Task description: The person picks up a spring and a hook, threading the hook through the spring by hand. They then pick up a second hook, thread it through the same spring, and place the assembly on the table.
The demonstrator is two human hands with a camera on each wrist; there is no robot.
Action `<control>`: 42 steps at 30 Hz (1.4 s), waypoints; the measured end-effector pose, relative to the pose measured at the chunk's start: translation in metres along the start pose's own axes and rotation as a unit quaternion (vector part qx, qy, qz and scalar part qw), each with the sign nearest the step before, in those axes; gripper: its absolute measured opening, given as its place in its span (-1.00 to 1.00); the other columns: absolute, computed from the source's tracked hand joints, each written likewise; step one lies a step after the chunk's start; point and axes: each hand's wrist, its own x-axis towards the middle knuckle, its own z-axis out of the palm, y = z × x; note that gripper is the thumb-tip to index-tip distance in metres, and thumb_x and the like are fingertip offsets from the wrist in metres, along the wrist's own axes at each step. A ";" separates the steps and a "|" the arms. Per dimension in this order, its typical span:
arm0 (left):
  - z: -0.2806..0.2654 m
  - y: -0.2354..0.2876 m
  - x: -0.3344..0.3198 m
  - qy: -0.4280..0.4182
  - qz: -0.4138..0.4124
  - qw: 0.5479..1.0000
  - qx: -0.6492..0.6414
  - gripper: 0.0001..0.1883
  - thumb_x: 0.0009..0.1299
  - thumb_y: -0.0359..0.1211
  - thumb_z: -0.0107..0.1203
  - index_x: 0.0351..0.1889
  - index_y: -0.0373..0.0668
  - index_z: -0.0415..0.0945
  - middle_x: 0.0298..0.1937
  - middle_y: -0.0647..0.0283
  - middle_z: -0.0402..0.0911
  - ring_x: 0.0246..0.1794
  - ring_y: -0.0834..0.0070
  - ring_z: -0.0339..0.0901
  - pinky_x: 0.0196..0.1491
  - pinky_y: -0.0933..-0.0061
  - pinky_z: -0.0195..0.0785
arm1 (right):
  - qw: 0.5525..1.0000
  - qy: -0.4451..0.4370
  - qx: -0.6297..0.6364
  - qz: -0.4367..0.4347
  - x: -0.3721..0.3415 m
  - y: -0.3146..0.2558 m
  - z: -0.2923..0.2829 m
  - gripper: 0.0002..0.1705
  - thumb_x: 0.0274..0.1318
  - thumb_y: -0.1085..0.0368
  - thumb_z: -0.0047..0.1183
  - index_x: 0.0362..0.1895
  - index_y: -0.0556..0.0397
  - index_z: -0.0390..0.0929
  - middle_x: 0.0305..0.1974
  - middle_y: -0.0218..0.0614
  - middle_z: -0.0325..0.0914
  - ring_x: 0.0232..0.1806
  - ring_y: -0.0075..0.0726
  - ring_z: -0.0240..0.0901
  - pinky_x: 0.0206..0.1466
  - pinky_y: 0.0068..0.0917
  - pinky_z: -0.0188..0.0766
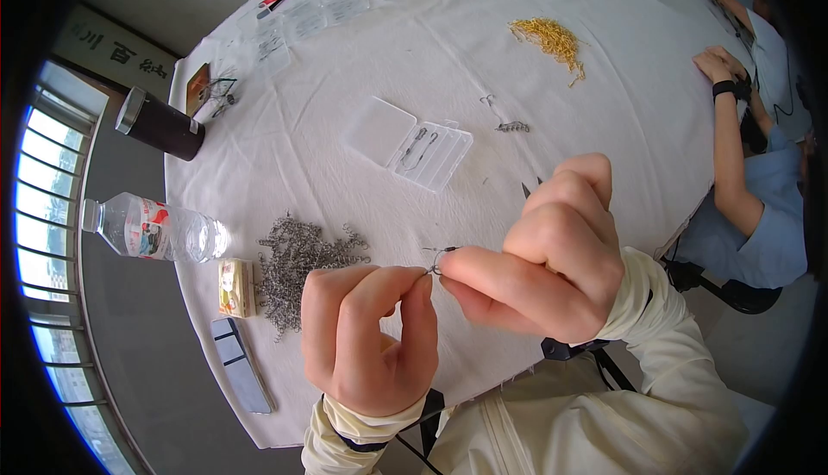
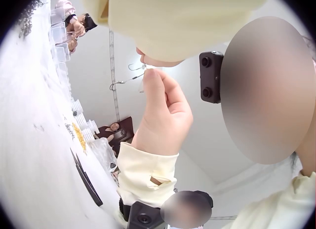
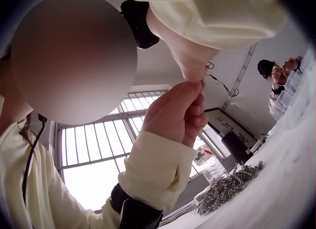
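Between the two hands is a small dark metal hook piece [image 1: 435,264], with a curved hook [image 2: 118,84] and a short link showing past the fingertips; in the right wrist view a curved hook [image 3: 232,92] hangs out. My left hand [image 1: 371,337] pinches one end between thumb and finger. My right hand [image 1: 552,259] pinches the piece from the other side, its fingertips nearly meeting the left ones. The left hand [image 3: 173,113] appears mid-frame in the right wrist view, the right hand [image 2: 165,110] in the left wrist view. Fingers hide part of the piece.
Beside the left hand lies a grey pile of metal pieces [image 1: 302,259], near a bottle [image 1: 155,229], a small packet [image 1: 235,287] and a phone [image 1: 241,365]. Beyond are a clear box [image 1: 440,160], a gold pile [image 1: 552,40] and a dark tumbler [image 1: 164,126]. Scissors [image 2: 87,182] lie by the right hand.
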 end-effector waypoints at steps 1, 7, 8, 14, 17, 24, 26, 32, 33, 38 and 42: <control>0.000 0.000 0.000 -0.004 -0.001 1.000 0.002 -0.79 0.05 -0.64 0.28 -0.37 -0.24 0.56 -0.45 0.26 0.51 -0.51 0.46 0.42 -0.51 0.51 0.25 | 1.000 0.000 0.000 0.000 0.000 0.000 0.000 -0.54 -0.61 0.35 0.37 -0.35 -0.11 0.68 -0.49 -0.58 0.12 -0.49 -0.44 0.13 -0.29 -0.36 0.03; -0.001 0.008 0.001 -0.021 -0.101 0.992 -0.074 -0.85 0.13 -0.63 0.25 -0.39 -0.26 0.54 -0.45 0.27 0.50 -0.54 0.55 0.39 -0.52 0.55 0.24 | 1.000 0.008 -0.001 -0.002 0.000 0.002 0.002 -0.52 -0.61 0.39 0.35 -0.33 -0.16 0.67 -0.46 -0.56 0.12 -0.46 -0.43 0.13 -0.29 -0.37 0.03; -0.002 0.007 0.001 -0.021 -0.101 0.992 -0.074 -0.85 0.13 -0.63 0.25 -0.39 -0.26 0.54 -0.45 0.27 0.50 -0.54 0.55 0.39 -0.52 0.55 0.24 | 1.000 0.006 0.006 0.003 0.000 0.003 0.002 -0.52 -0.61 0.39 0.35 -0.33 -0.17 0.67 -0.45 -0.56 0.12 -0.46 -0.43 0.13 -0.29 -0.37 0.03; -0.006 0.003 -0.003 -0.056 -0.255 0.927 -0.268 -0.93 0.31 -0.59 0.15 -0.35 -0.32 0.47 -0.38 0.28 0.48 -0.50 0.65 0.29 -0.42 0.65 0.17 | 1.000 0.010 0.023 0.012 0.002 0.004 0.004 -0.51 -0.58 0.41 0.34 -0.31 -0.18 0.67 -0.44 -0.57 0.14 -0.47 -0.44 0.13 -0.30 -0.38 0.02; -0.007 0.005 -0.002 -0.058 -0.272 0.912 -0.302 -0.95 0.35 -0.57 0.13 -0.32 -0.33 0.46 -0.34 0.29 0.47 -0.48 0.68 0.26 -0.38 0.67 0.15 | 0.999 0.007 0.038 0.021 0.001 0.004 0.000 -0.52 -0.56 0.41 0.35 -0.31 -0.18 0.68 -0.44 -0.57 0.15 -0.48 -0.45 0.13 -0.30 -0.38 0.02; -0.009 0.008 -0.002 -0.055 -0.286 0.903 -0.316 -0.93 0.33 -0.58 0.14 -0.33 -0.32 0.46 -0.36 0.29 0.48 -0.46 0.68 0.27 -0.38 0.67 0.14 | 0.999 -0.008 0.046 0.024 0.002 0.002 -0.001 -0.57 -0.55 0.40 0.37 -0.36 -0.17 0.67 -0.45 -0.57 0.16 -0.48 -0.44 0.16 -0.30 -0.38 0.02; -0.008 0.008 -0.003 -0.053 -0.290 0.901 -0.318 -0.93 0.33 -0.58 0.15 -0.33 -0.32 0.46 -0.36 0.29 0.49 -0.45 0.68 0.28 -0.38 0.67 0.14 | 0.999 -0.005 0.045 0.023 0.002 0.002 0.000 -0.58 -0.55 0.40 0.37 -0.36 -0.17 0.67 -0.45 -0.57 0.16 -0.48 -0.44 0.16 -0.30 -0.39 0.02; -0.006 0.009 -0.005 -0.043 -0.285 0.902 -0.322 -0.93 0.33 -0.58 0.15 -0.32 -0.32 0.46 -0.36 0.29 0.49 -0.44 0.67 0.28 -0.36 0.66 0.14 | 0.999 0.020 0.037 0.013 0.002 0.000 0.000 -0.59 -0.55 0.39 0.38 -0.38 -0.15 0.67 -0.46 -0.58 0.16 -0.49 -0.45 0.16 -0.30 -0.39 0.02; -0.005 0.009 -0.005 -0.037 -0.274 0.905 -0.324 -0.93 0.32 -0.59 0.15 -0.32 -0.32 0.46 -0.36 0.29 0.49 -0.44 0.67 0.28 -0.36 0.66 0.14 | 0.999 0.025 0.036 0.011 0.001 0.000 0.001 -0.59 -0.55 0.39 0.38 -0.38 -0.15 0.67 -0.47 -0.58 0.16 -0.49 -0.45 0.16 -0.30 -0.40 0.02; -0.003 0.009 -0.007 -0.027 -0.260 0.909 -0.323 -0.92 0.32 -0.59 0.16 -0.31 -0.32 0.46 -0.36 0.28 0.49 -0.44 0.67 0.27 -0.36 0.66 0.13 | 0.999 0.024 0.035 0.010 0.001 0.000 0.002 -0.60 -0.54 0.39 0.37 -0.38 -0.14 0.67 -0.48 -0.58 0.15 -0.50 -0.45 0.15 -0.30 -0.39 0.02; -0.002 0.009 -0.008 -0.022 -0.253 0.910 -0.328 -0.91 0.31 -0.60 0.16 -0.33 -0.32 0.46 -0.36 0.28 0.49 -0.45 0.67 0.27 -0.37 0.65 0.13 | 0.999 0.016 0.032 0.019 0.001 -0.002 0.001 -0.61 -0.55 0.40 0.36 -0.40 -0.14 0.66 -0.48 -0.58 0.16 -0.51 -0.45 0.15 -0.30 -0.39 0.02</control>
